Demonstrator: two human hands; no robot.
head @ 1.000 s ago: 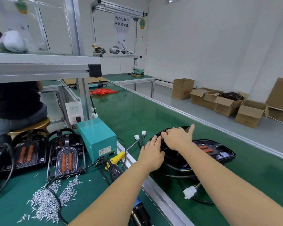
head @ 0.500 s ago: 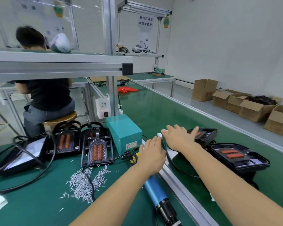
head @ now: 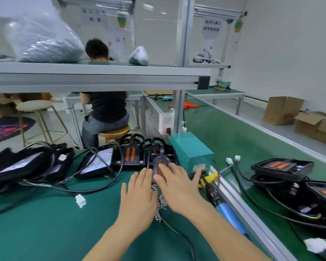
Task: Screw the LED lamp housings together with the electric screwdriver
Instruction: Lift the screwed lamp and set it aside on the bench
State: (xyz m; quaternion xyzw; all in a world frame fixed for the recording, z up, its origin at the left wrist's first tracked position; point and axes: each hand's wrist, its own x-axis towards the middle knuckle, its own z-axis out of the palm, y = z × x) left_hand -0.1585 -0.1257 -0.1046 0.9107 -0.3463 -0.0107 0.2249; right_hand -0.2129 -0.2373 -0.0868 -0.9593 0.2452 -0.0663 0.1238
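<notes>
A black LED lamp housing with orange strips under a clear cover lies on the green bench in front of me. My right hand reaches over its near end with fingers spread; whether it touches is unclear. My left hand hovers flat just left of it, holding nothing. A second housing lies to its left. The electric screwdriver, blue-bodied with a yellow and black front, lies to the right of my right hand. Loose screws lie between my hands.
A teal box stands right of the housings. More black lamps with cables crowd the left bench. Finished housings are stacked on the conveyor belt at right. A person sits behind the bench. An aluminium shelf runs overhead.
My view and both hands swung left, from the housing on the conveyor belt to the housing on the bench beside the teal box.
</notes>
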